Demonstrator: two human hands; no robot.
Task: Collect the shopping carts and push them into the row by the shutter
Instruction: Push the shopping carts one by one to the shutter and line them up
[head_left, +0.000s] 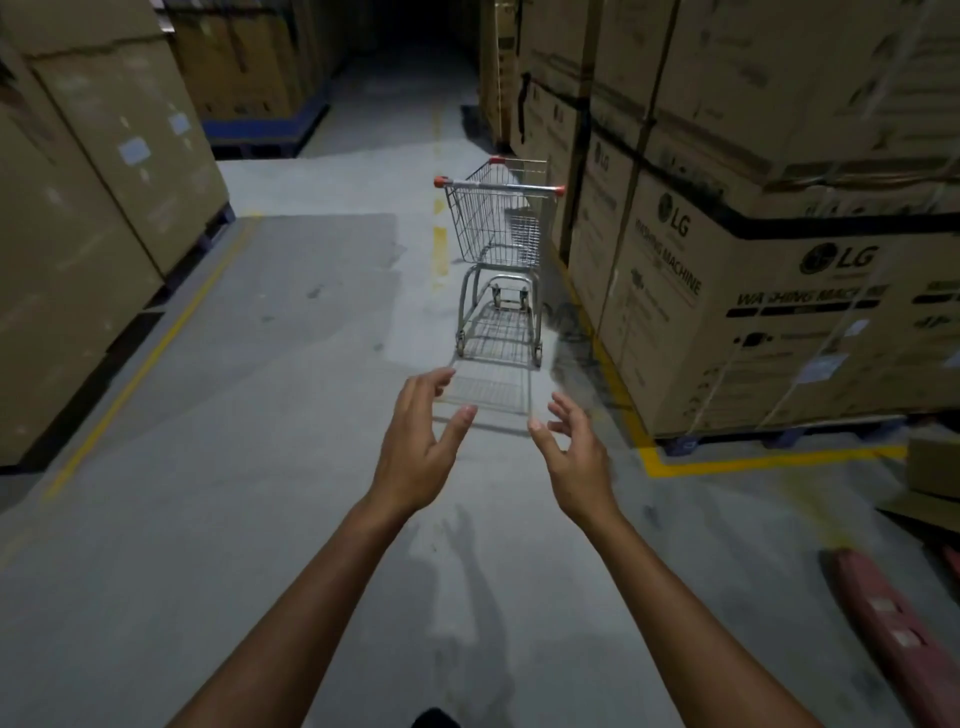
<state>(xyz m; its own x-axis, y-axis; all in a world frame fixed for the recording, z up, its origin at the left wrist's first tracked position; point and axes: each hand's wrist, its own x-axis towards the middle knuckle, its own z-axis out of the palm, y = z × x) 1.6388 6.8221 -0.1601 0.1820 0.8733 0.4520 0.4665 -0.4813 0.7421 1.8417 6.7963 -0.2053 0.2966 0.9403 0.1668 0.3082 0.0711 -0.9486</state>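
Left stack: We see tall plain cardboard boxes (78, 218) piled along the left side of the aisle.
Left floor line: A yellow line (156, 343) runs over the grey concrete floor (260, 493) past the foot of that stack.
Far left: More cartons sit on a blue pallet (260, 130) deeper in the aisle, where the light falls off.
Left hand: Our left hand (421, 441) reaches forward with its palm turned inward and its fingers spread wide and lightly bent, and it holds nothing.
Shopping cart: The wire shopping cart (498, 234) stands on its wheels well ahead of both hands. Its handle (498, 185), with red end caps, faces us. It is just beside the right-hand cartons, but we cannot tell whether it touches them.
Right hand: Our right hand (571, 457) is also reaching forward, fingers apart and loosely curved, gripping nothing.
Right stack: Strapped washing machine cartons (753, 312) printed with LG rise along the right side.
Corner mark: A yellow floor marking (675, 467) bends around the base of that stack.
Lower right: A long red bar (893, 634) lies on the floor, too blurred for us to say what it is.
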